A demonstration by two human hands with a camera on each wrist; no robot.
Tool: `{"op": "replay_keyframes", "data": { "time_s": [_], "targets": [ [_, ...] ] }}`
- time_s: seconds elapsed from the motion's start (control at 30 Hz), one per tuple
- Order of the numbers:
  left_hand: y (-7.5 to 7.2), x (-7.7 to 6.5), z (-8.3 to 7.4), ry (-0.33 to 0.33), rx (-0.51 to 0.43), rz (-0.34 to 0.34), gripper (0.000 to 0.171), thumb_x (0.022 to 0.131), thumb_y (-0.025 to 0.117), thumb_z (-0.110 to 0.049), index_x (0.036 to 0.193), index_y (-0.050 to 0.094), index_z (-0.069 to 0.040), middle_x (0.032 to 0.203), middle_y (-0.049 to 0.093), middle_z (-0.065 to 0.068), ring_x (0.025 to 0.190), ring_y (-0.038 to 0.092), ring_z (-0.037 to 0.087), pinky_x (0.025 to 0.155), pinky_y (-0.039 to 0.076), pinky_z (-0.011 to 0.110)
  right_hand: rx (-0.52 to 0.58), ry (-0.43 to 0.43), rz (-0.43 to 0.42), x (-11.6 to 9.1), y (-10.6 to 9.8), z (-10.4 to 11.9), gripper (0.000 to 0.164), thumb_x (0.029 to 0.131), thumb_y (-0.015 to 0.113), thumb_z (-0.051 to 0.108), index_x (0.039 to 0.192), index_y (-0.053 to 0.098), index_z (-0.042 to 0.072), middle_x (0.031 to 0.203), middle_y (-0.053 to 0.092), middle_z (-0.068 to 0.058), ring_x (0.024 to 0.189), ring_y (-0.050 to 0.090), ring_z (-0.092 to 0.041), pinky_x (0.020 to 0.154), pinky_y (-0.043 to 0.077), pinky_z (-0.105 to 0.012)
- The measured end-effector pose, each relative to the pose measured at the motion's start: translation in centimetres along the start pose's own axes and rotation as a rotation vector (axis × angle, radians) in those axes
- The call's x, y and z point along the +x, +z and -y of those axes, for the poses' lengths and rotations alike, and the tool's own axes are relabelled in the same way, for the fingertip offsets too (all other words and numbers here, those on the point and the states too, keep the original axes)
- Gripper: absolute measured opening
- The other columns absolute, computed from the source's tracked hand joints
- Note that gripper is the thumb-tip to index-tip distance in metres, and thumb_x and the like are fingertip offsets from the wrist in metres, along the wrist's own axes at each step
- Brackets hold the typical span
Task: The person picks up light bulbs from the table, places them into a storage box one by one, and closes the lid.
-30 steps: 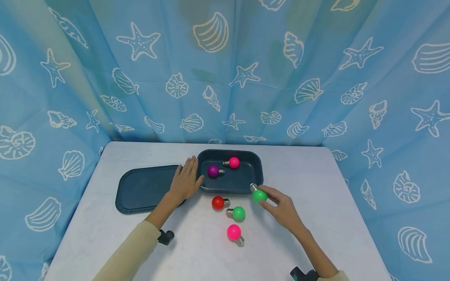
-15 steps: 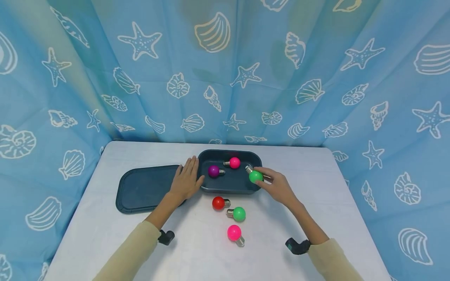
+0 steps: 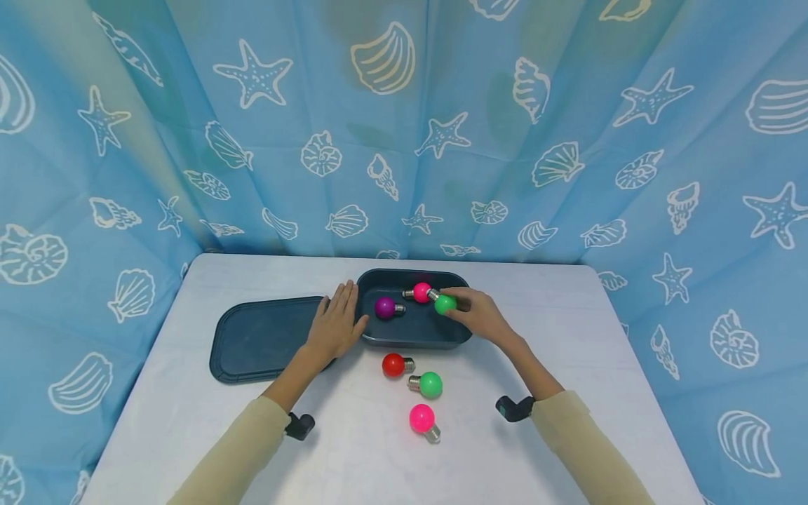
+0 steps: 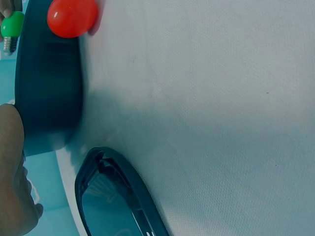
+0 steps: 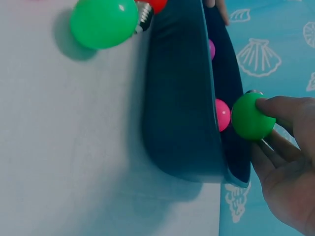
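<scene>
My right hand (image 3: 480, 313) pinches a green light bulb (image 3: 445, 304) between thumb and fingers, over the right part of a dark box (image 3: 416, 344). In the right wrist view the held bulb (image 5: 253, 117) overlaps the box's far rim. Inside the box a pink bulb (image 3: 421, 292) lies close beside the held one, with a purple bulb (image 3: 385, 308) to its left. My left hand (image 3: 334, 322) rests with straight fingers against the box's left end.
A dark lid (image 3: 265, 340) lies left of the box, partly under my left forearm. In front of the box are a red bulb (image 3: 393, 365), a second green bulb (image 3: 431, 385) and another pink bulb (image 3: 421, 419). A blue shell-print curtain (image 3: 391, 140) hangs behind the white table (image 3: 536, 294).
My right hand has carried the green bulb from the box's front right corner up and left, over its inside. The left hand stays at the box's left end.
</scene>
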State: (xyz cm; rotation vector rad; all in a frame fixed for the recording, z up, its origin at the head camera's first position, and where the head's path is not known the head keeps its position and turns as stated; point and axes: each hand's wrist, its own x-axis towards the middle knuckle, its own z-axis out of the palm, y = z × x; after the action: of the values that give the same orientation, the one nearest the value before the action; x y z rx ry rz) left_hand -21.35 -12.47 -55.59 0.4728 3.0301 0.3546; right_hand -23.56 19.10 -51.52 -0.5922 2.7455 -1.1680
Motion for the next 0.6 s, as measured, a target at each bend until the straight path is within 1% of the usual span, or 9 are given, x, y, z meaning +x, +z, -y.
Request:
{"op": "replay_keyframes", "data": {
  "time_s": [0.17,0.27,0.47,0.6],
  "targets": [
    [-0.1,0.0,0.0,0.001,0.003,0.003,0.073,0.107,0.039,-0.042,0.158,0.013,0.003,0.165,0.011,0.017,0.151,0.01,0.032,0.119,0.014,0.054,-0.046,0.05,0.057,1.1,0.1,-0.3,0.041,0.093,0.071,0.01,0.133,0.064,0.003,0.129,0.063,-0.018,0.114,0.06,-0.033,0.097,0.051,-0.045],
    [-0.2,0.0,0.0,0.005,0.0,-0.001,0.073,0.107,0.039,-0.041,0.157,0.014,0.004,0.165,0.012,0.018,0.151,0.011,0.033,0.118,0.014,0.054,-0.064,0.07,0.077,1.5,0.2,-0.3,0.04,0.092,0.071,0.01,0.132,0.065,0.003,0.128,0.063,-0.018,0.112,0.06,-0.034,0.097,0.05,-0.048],
    [-0.3,0.0,0.0,0.0,0.009,0.012,0.073,0.107,0.037,-0.043,0.158,0.012,0.003,0.165,0.009,0.016,0.151,0.009,0.031,0.119,0.013,0.053,-0.079,0.109,0.114,2.4,0.6,-0.3,0.04,0.091,0.07,0.005,0.131,0.066,0.004,0.128,0.062,-0.018,0.111,0.058,-0.034,0.099,0.048,-0.049],
    [-0.1,0.0,0.0,0.004,0.003,0.003,0.073,0.107,0.038,-0.042,0.158,0.013,0.004,0.165,0.011,0.017,0.151,0.009,0.031,0.119,0.014,0.053,-0.102,0.144,0.137,2.7,1.0,-0.4,0.04,0.091,0.069,0.003,0.131,0.066,0.005,0.129,0.061,-0.019,0.111,0.056,-0.034,0.1,0.047,-0.05]
  ]
}}
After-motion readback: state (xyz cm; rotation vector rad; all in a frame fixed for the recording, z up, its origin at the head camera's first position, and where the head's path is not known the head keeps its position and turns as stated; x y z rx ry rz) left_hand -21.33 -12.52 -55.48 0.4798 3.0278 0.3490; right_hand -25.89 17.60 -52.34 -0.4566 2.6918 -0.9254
